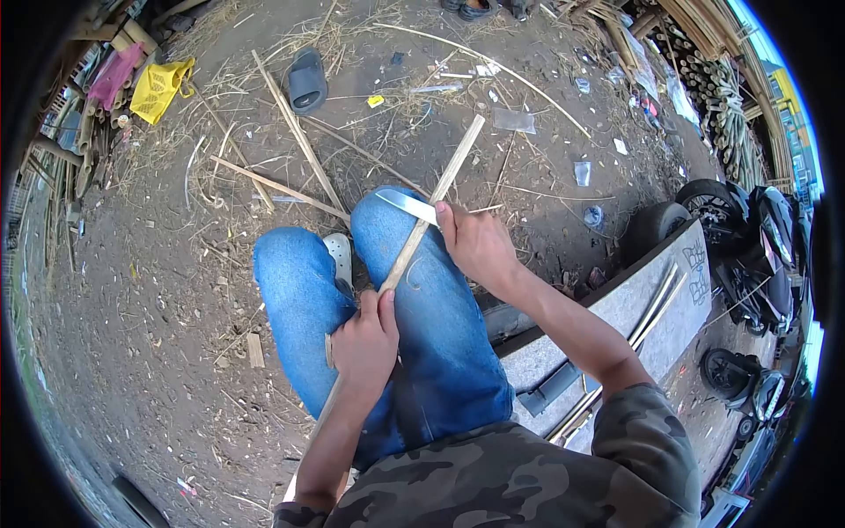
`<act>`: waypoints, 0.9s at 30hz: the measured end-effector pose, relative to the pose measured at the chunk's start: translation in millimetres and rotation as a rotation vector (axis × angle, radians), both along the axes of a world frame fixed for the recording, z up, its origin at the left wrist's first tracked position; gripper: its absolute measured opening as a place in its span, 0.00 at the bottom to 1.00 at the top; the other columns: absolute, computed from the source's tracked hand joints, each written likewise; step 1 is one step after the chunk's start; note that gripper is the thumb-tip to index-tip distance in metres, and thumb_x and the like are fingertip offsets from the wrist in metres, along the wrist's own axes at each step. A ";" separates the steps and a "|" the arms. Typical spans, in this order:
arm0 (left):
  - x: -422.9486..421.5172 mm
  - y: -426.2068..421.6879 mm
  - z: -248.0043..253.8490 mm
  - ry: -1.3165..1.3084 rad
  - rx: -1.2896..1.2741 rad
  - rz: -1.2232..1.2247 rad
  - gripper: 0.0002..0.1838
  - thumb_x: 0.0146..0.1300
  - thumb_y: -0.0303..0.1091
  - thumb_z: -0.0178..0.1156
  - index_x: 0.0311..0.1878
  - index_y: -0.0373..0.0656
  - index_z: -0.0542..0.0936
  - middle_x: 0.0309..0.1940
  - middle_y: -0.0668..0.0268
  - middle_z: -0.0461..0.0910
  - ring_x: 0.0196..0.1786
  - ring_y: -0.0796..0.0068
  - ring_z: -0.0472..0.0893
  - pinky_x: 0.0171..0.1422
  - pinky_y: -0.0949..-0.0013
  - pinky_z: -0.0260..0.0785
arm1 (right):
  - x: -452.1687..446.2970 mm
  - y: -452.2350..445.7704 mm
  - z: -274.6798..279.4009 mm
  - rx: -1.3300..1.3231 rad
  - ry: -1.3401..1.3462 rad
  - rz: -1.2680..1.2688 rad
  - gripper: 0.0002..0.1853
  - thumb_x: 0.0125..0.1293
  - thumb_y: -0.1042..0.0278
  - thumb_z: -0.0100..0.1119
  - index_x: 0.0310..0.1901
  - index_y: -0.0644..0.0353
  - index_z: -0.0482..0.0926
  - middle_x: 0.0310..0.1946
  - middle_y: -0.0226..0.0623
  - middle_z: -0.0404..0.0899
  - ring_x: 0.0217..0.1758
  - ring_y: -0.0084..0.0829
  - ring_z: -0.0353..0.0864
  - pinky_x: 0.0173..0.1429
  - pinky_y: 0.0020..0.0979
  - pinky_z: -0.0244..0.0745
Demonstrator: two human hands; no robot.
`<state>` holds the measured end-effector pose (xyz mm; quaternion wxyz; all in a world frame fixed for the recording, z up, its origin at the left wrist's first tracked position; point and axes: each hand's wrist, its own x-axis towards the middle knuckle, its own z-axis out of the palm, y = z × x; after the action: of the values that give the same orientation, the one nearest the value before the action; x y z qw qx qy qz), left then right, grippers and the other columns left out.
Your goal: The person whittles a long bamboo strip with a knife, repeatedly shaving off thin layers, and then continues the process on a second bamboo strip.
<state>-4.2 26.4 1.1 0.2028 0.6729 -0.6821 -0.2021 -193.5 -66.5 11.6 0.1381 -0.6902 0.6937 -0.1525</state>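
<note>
A long pale strip of split bamboo [408, 253] slants up across the right knee of the blue jeans. My left hand [363, 341] is closed around its lower part, and the strip runs on down below the wrist. In my right hand [480, 242] is a knife [406, 205], its handle mostly hidden by the fingers. The bright blade points left and lies across the upper part of the strip, just above the knee. A thin curled shaving [417, 274] rests on the jeans beside the strip.
Loose bamboo strips [299, 132] and a dark slide sandal [306, 81] lie on the littered dirt ahead. A grey board [607, 308] with more strips is at right, near motorbikes [757, 238]. A yellow bag [161, 90] hangs at upper left; bamboo poles [726, 123] are stacked upper right.
</note>
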 end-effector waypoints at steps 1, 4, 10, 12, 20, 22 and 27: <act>0.2 -0.1 0.6 0.000 -0.003 0.000 0.15 0.73 0.41 0.52 0.31 0.43 0.71 0.16 0.52 0.77 0.20 0.47 0.79 0.23 0.50 0.68 | -3.9 -4.2 -1.6 -0.011 0.031 0.002 0.32 0.77 0.48 0.36 0.26 0.63 0.82 0.17 0.60 0.77 0.25 0.60 0.81 0.32 0.54 0.79; -0.6 -0.2 0.1 0.010 0.008 -0.018 0.15 0.73 0.41 0.52 0.32 0.43 0.72 0.16 0.52 0.77 0.20 0.47 0.79 0.23 0.50 0.68 | -26.8 -42.3 4.8 -0.080 0.054 -0.111 0.33 0.77 0.48 0.35 0.28 0.64 0.83 0.20 0.60 0.79 0.28 0.61 0.82 0.37 0.54 0.80; -0.8 -1.5 -6.2 -0.071 -0.087 -0.037 0.15 0.74 0.44 0.51 0.32 0.45 0.71 0.13 0.57 0.77 0.16 0.56 0.80 0.18 0.58 0.70 | -69.1 -120.5 5.4 -0.083 0.152 -0.201 0.35 0.76 0.47 0.32 0.28 0.67 0.83 0.23 0.61 0.80 0.32 0.62 0.83 0.43 0.54 0.81; -0.4 -1.2 -5.3 -0.090 -0.066 -0.030 0.15 0.73 0.44 0.51 0.32 0.45 0.71 0.13 0.58 0.77 0.16 0.56 0.79 0.18 0.58 0.70 | -65.1 -119.0 -9.1 -0.088 0.200 -0.180 0.35 0.77 0.48 0.32 0.28 0.67 0.83 0.23 0.61 0.80 0.32 0.62 0.83 0.42 0.54 0.81; 1.1 -1.7 -5.0 -0.107 -0.076 -0.030 0.15 0.73 0.43 0.52 0.32 0.45 0.72 0.12 0.59 0.77 0.14 0.58 0.79 0.17 0.59 0.70 | -48.5 -98.8 -16.2 -0.036 0.137 -0.112 0.33 0.77 0.50 0.35 0.25 0.69 0.81 0.23 0.61 0.80 0.28 0.61 0.83 0.36 0.51 0.82; -0.6 -0.3 -5.2 -0.104 -0.075 -0.021 0.15 0.73 0.43 0.52 0.32 0.45 0.72 0.12 0.60 0.77 0.14 0.59 0.79 0.17 0.59 0.70 | -34.5 -78.4 -19.5 -0.083 0.164 -0.036 0.33 0.77 0.52 0.36 0.25 0.69 0.81 0.20 0.61 0.78 0.27 0.60 0.82 0.34 0.52 0.82; 2.7 0.8 -4.8 -0.114 -0.070 -0.034 0.14 0.73 0.43 0.53 0.32 0.46 0.72 0.12 0.60 0.77 0.14 0.59 0.79 0.16 0.60 0.70 | -29.9 -70.8 -7.4 -0.012 0.075 -0.133 0.33 0.76 0.52 0.38 0.22 0.69 0.81 0.18 0.62 0.77 0.27 0.62 0.81 0.35 0.53 0.81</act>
<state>-1.4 27.2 -3.7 0.1834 0.6641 -0.7106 -0.1427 -223.4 -137.3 4.2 0.0974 -0.6487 0.7417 -0.1399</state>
